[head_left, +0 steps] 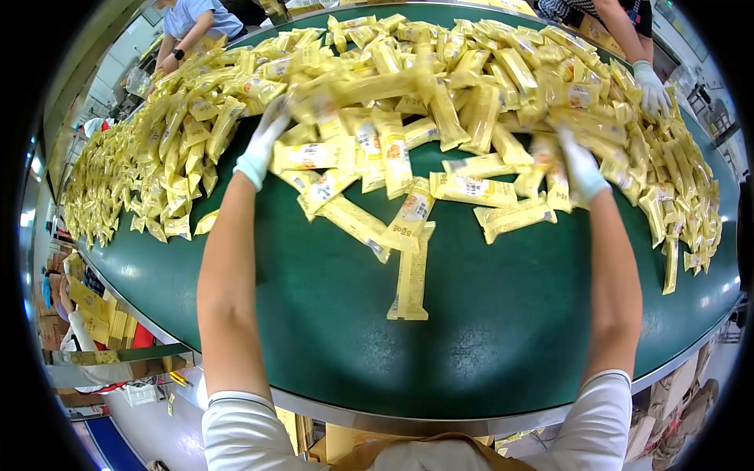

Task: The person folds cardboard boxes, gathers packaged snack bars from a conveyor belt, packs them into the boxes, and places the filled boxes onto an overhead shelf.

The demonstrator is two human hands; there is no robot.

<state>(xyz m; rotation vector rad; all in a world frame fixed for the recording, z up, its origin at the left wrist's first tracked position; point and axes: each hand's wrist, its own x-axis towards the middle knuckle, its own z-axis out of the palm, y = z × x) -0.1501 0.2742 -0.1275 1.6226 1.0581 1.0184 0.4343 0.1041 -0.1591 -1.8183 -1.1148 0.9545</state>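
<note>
Both my hands wear pale gloves and reach forward into a heap of long yellow snack packets (395, 161). At the left, my left hand (268, 140) lies against the packets with its fingers stretched out, a little blurred. On the other side my right hand (581, 162) is held edge-on among more packets, fingers extended and smeared by motion. Neither shows a firm grip. Between them, packets lie at mixed angles, some blurred. One packet (411, 275) points towards me at the front of the heap, partly under a printed one (414, 210).
The packets spread over a green table (338, 337) with a metal rim, heaped at the back and both sides. A co-worker's gloved hand (651, 88) touches the pile at the far right. Another person (192, 31) leans in at the far left. Cardboard (98, 314) stands left below.
</note>
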